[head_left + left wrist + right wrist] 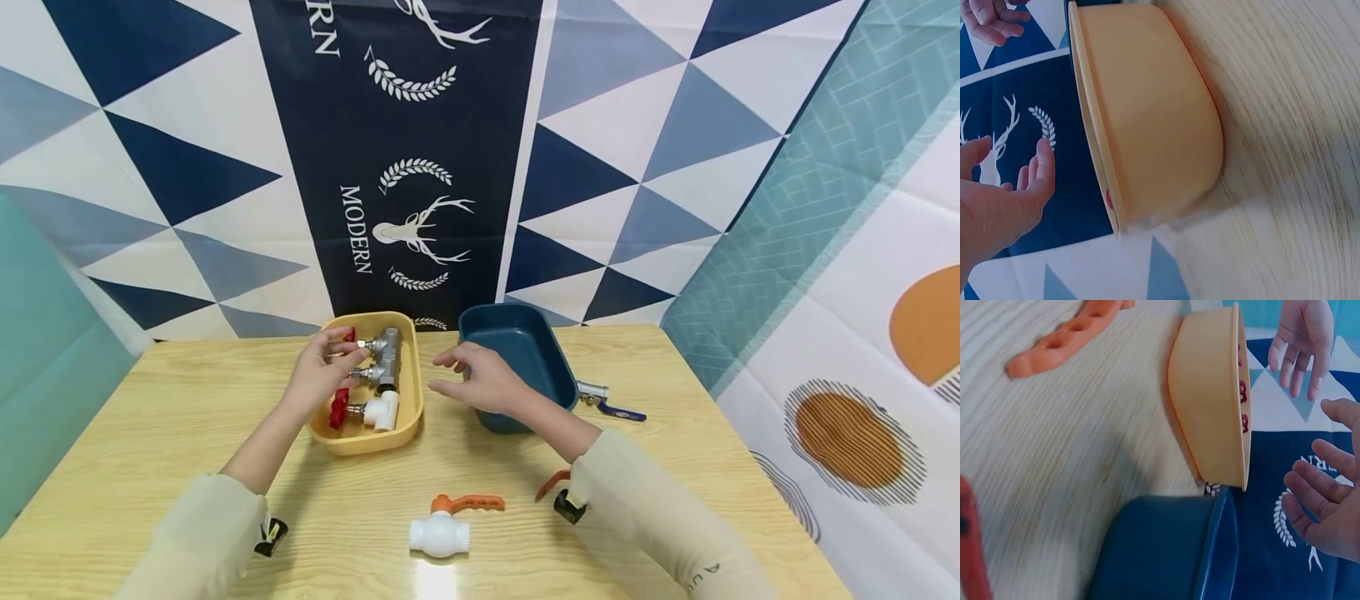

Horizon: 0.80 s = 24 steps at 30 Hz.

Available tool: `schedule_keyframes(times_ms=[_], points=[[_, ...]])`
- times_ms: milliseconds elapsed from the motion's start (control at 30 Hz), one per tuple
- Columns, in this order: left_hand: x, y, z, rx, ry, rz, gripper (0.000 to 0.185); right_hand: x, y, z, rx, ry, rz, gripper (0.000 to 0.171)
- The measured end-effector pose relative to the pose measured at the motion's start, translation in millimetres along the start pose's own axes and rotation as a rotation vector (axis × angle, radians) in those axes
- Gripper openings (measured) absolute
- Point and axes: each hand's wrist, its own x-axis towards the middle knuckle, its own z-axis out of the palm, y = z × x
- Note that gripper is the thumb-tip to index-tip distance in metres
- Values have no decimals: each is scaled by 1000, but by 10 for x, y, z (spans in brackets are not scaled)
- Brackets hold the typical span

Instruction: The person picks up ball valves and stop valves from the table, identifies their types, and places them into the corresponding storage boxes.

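Observation:
My left hand (pixel 324 372) hovers over the yellow bin (pixel 408 417), fingers loosely bent and holding nothing. Inside that bin lie metal valves (pixel 388 354) and a white plastic valve (pixel 384 411), with red handles (pixel 339 408) along the left side; my fingers partly cover some of them. My right hand (pixel 483 382), its fingers spread and relaxed, hangs in the air by the left rim of the dark blue bin (pixel 517 333). In the right wrist view, that palm (pixel 1335 519) shows nothing in it.
A white ball valve (pixel 440 535) with an orange lever (pixel 480 502) lies near the table's front. Right of the blue bin sits a metal valve with a blue lever (pixel 622 412). A red lever (pixel 552 483) shows beside the right sleeve. A patterned cloth (pixel 420 125) hangs behind.

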Motion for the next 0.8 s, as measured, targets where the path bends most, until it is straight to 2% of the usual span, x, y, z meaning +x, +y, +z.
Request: schedule_keyframes(times_ms=[300,567,800], points=[[51,17,201,-31,-36,17,55,-167,167,-174,-1,53,9,35],[63,22,386,-1,-49,-14,55,-328,257,-325,2,81,-2,35],[76,5,522,-45,-71,-5,56,-434,357,-437,9,110,3,38]])
